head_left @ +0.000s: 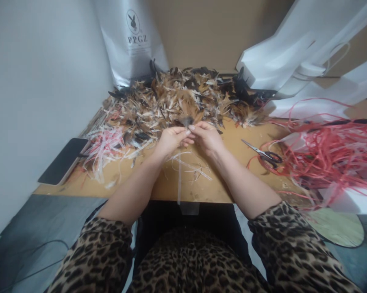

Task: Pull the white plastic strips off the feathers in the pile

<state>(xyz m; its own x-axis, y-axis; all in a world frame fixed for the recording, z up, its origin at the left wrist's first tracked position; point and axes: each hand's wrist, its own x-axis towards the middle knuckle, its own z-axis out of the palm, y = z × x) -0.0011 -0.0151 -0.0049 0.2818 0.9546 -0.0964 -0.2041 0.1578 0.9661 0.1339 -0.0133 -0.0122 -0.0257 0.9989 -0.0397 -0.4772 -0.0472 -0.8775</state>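
Observation:
My left hand (174, 139) and my right hand (206, 137) meet over the middle of the table, thumbs and fingers pinched together at the tips. Between them they hold the base of a small bunch of feathers (189, 112), brown and dark grey, fanning up and away from me. Just behind it spreads a large heap of loose brown, white and black feathers (159, 93). Thin whitish ribbon strips (179, 179) lie below my hands, one hanging over the table's front edge. Whether a strip is also between my fingertips cannot be made out.
Scissors (264, 154) with black handles lie to the right, beside a tangled pile of red ribbon (329, 154). At the left are a phone (63, 160) and a bundle of pink and white strips (104, 148). A printed white bag (134, 44) stands behind the feathers.

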